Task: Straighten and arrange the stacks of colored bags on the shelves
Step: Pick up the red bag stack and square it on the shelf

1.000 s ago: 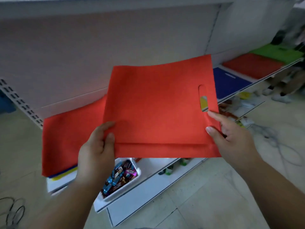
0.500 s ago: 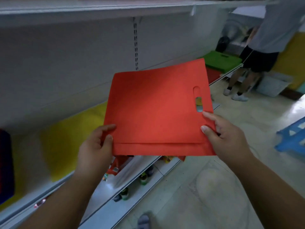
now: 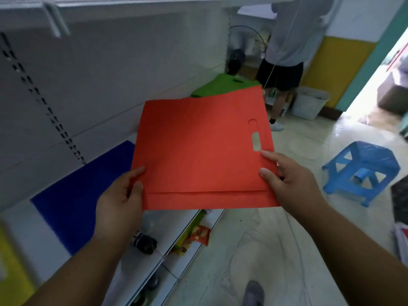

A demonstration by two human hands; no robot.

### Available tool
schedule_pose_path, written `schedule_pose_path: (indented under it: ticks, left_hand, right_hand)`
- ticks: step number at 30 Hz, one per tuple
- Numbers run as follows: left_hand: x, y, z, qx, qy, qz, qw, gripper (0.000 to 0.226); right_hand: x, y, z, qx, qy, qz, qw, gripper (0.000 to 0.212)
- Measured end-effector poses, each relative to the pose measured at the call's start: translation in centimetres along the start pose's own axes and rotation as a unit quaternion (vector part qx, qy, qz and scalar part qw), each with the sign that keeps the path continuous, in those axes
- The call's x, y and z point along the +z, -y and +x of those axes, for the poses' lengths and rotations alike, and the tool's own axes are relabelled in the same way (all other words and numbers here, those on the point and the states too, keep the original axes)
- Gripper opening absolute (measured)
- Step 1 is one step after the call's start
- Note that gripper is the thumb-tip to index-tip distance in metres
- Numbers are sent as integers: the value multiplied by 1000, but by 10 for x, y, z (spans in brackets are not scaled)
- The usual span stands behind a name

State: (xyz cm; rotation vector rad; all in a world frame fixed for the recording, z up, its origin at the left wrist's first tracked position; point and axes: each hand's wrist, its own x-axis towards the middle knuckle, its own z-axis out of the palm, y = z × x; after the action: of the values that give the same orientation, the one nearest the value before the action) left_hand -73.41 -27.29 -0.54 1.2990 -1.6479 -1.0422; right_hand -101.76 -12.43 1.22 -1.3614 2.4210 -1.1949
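— What's around the shelf?
— A blue stool on the floor to the right, and another person standing at the aisle's far end beside a white basket; its contents can't be made out.
— And the bags?
— The red bags are held above the shelf edge: left hand pinches the near left corner, right hand the right edge. A blue stack and a green stack lie on the shelf.
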Motion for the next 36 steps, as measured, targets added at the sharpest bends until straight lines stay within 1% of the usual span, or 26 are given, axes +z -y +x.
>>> schedule_pose_path:
  ticks: [2,6,8,11,14,15,17,22,25,27,30,33,36]
  left_hand:
    - [35,-5,14,-4,-23,-1,1000,31]
    - [84,-18,32,-48,-70,0,996,32]
    - [98,-27,39,-61,-98,27,993,32]
    - [111,-38,52,-83,-115,87,986,33]
    - [119,-34,69,-106,-132,123,978,35]
    - [122,-30,75,-114,-124,130,977,37]
    - [128,-23,89,-129,-102,144,976,42]
    - [153,-24,114,-159,-94,193,964,46]
    - [172,-34,127,-167,-86,223,957,46]
    - [185,-39,136,-182,-83,236,951,47]
    - [205,-43,147,-201,-95,267,938,51]
    - [225,-46,155,-237,-109,302,917,55]
    - [243,-44,162,-250,-114,356,893,53]
  right_hand:
    - [-1,-26,43,-28,11,-3,1000,43]
    - [-1,-58,127,-57,80,17,995,42]
    - [0,-63,165,-79,119,29,989,41]
    - [12,-63,218,-101,176,60,977,43]
    - [37,-65,262,-101,273,122,949,59]
    - [46,-69,274,-106,304,118,939,65]
    - [61,-74,295,-112,339,110,927,73]
    - [84,-87,338,-100,350,111,925,66]
    - [88,-98,365,-123,359,71,922,62]
    - [89,-99,382,-133,372,33,918,56]
    - [98,-99,404,-167,384,-6,908,49]
    - [111,-99,420,-209,385,-41,898,49]
    - [126,-103,435,-249,393,-76,882,50]
